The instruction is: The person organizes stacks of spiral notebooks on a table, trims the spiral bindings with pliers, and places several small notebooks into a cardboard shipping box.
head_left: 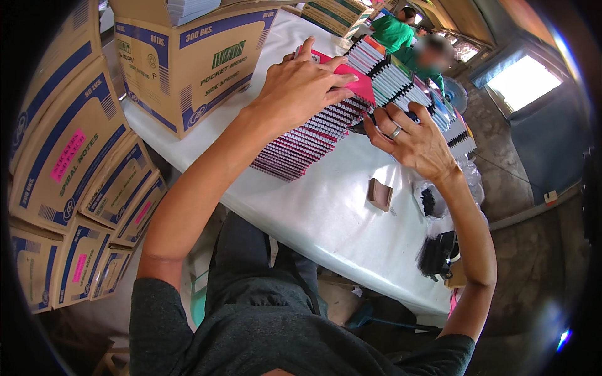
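Left hand (310,76) atop, right hand (411,139) beside the tall pink-covered spiral-notebook stack (311,135)

On the white, sheet-covered table (301,210), the stack stands just ahead, long axis slanting up rightward, bound edges toward me. My left hand, nearer, spreads ungripping over its top; my right seems curled around a small black object (360,127), mostly finger-hidden, unidentifiable. The stack's far side is out of sight.

The window (525,83) glares, overexposed, and glossy reflections streak the white worktop (326,222). Fisheye distortion bends straight edges near the black rim.
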Tool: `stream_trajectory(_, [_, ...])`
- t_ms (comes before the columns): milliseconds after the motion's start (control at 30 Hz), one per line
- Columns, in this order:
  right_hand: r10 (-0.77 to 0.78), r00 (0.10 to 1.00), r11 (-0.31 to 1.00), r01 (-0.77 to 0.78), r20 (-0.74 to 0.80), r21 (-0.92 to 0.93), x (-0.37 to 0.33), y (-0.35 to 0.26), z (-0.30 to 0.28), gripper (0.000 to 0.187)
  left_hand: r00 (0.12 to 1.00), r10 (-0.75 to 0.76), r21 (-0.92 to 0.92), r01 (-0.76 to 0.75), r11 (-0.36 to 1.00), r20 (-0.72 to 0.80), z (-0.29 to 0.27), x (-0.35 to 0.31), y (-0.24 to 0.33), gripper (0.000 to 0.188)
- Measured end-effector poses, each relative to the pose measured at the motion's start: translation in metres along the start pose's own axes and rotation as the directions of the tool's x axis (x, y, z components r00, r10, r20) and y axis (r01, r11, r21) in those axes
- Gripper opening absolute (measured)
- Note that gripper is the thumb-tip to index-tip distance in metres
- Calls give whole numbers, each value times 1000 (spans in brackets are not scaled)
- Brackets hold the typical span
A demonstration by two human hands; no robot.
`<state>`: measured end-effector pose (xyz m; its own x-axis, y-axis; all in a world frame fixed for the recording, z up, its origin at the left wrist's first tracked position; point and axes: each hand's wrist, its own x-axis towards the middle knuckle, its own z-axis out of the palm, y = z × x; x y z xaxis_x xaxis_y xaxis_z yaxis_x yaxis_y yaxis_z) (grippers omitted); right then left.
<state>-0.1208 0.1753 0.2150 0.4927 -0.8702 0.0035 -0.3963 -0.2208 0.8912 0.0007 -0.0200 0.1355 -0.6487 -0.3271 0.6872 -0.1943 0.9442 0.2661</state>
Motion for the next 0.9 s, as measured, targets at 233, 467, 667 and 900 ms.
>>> stream_trajectory(233, [251,938,952,-284,237,113,3,-32,-11,18,998,37,-26,-38,999,-50,2,-2,-3,42])
stream_trajectory(467, [79,996,997,-78,38,-25,-4,-5,-10,33,999,42,16,-42,999,-20,1,0,-2,36])
stream_trajectory(667, [-25,1000,993,25,6,-117,-4,2,6,35,999,36,32,-35,999,-29,-2,-1,1,34])
stream_trajectory(900, [-8,999,998,10,40,-62,-2,-2,-5,17,995,75,10,-75,997,-66,3,-2,-1,35])
